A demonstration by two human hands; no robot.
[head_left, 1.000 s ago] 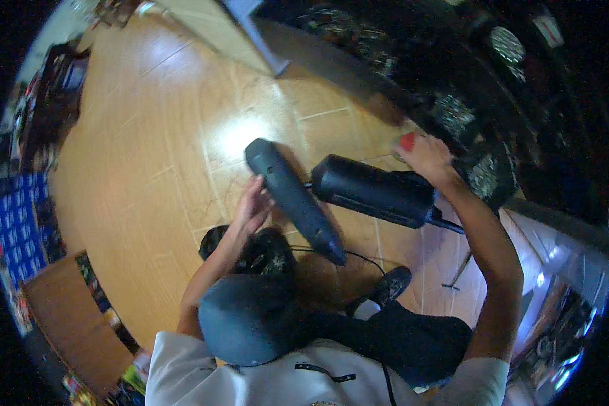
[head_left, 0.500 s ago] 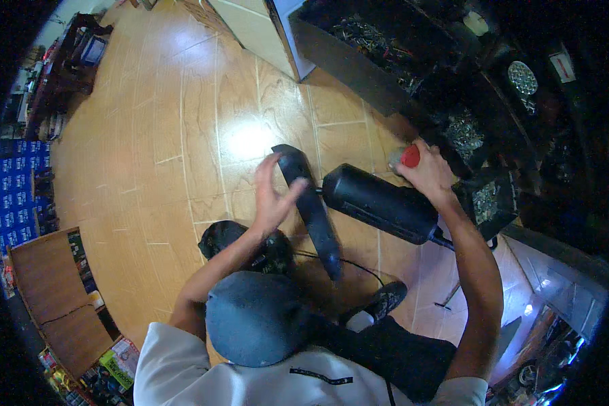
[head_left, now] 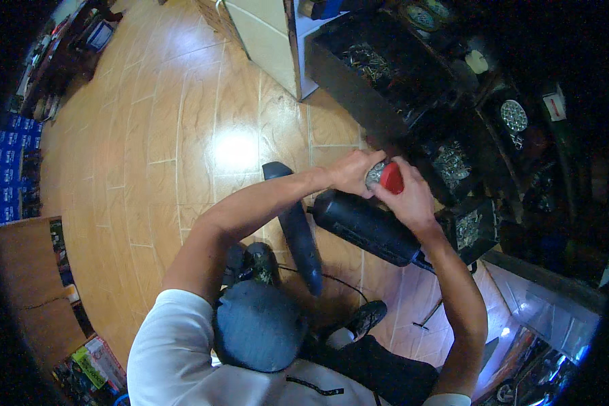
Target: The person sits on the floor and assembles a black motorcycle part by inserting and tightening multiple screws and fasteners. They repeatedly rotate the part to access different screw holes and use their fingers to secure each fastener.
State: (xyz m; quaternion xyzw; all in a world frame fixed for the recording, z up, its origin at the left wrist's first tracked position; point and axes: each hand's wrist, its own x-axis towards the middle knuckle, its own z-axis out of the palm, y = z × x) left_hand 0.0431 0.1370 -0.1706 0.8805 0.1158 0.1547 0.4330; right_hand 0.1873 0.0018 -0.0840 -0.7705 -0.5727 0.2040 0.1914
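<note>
A small clear jar [head_left: 375, 175] with greyish contents is held between my hands. My left hand [head_left: 353, 173] is closed round the jar's side. My right hand [head_left: 413, 196] grips its red lid [head_left: 392, 178]. Just below them a thick black cylinder [head_left: 365, 227], muffler-like in shape, lies slantwise. To its left is a long, curved black piece [head_left: 296, 233] like a mudguard, which neither hand touches.
Dark bins [head_left: 379, 68] of loose metal hardware stand at the right, with a smaller black tray [head_left: 470, 230] beside my right forearm. A T-shaped tool [head_left: 426, 314] is on the tiled floor [head_left: 142, 135]. Blue boxes [head_left: 10, 169] are stacked at the left.
My left hand has left the curved black piece and moved right to take hold of the jar. My right hand has brought the jar slightly left and down.
</note>
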